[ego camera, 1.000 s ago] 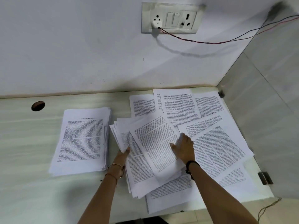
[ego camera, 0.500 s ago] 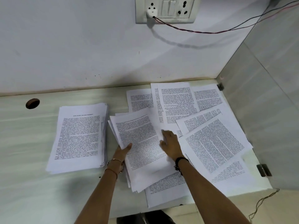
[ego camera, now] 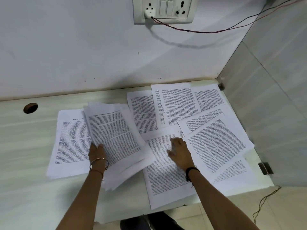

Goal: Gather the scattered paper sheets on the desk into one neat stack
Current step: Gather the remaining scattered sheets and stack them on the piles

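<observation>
Head view: a bundle [ego camera: 114, 135] of sheets, lying flat on the surface [ego camera: 25, 146] half a second ago, is now pinched by the left grip [ego camera: 97, 152] and carried over the stack [ego camera: 71, 138] at left. The right grip [ego camera: 180, 151] is laid flat, fingers [ego camera: 174, 141] spread, on a loose sheet [ego camera: 162, 176]. Other sheets [ego camera: 214, 140] are left scattered at right; gathering is judged partly done.

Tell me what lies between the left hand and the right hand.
Head view: the bundle of sheets that the left hand grips spans the gap, its edge overlapping the printed sheet the right hand rests on.
</observation>
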### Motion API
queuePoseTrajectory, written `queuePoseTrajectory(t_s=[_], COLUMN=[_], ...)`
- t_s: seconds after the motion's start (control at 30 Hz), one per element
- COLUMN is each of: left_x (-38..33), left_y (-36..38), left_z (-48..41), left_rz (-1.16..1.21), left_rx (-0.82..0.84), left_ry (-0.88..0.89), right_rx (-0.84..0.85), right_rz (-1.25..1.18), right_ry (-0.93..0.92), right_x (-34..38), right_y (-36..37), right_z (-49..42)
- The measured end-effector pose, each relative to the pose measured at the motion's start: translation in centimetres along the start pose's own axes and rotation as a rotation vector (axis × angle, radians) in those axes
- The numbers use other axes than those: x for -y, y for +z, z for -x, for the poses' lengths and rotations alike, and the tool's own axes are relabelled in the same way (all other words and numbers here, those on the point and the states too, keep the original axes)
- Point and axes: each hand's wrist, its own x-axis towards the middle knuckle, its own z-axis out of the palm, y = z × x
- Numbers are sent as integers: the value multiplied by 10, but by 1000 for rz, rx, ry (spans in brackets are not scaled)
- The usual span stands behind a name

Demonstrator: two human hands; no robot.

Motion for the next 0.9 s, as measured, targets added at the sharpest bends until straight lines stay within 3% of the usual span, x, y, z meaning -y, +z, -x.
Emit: queuePoseTrajectory(t_s=[0.27, 0.6, 0.77, 0.9], left_x=[12, 34, 42, 42], left_y=[-24, -52, -61, -58], left_z=[0, 6, 3, 9], left_rz=[11, -10, 11, 33], left_rx=[-105, -192, -172, -147], left_ry=[23, 8, 14, -5], right_rx=[281, 269, 318, 291], right_rz=[430, 609, 523, 640], right_ry=[-26, 48, 80, 96], right_x=[61, 90, 95, 102], right_y=[42, 63, 58, 61], right_z=[17, 16, 13, 14])
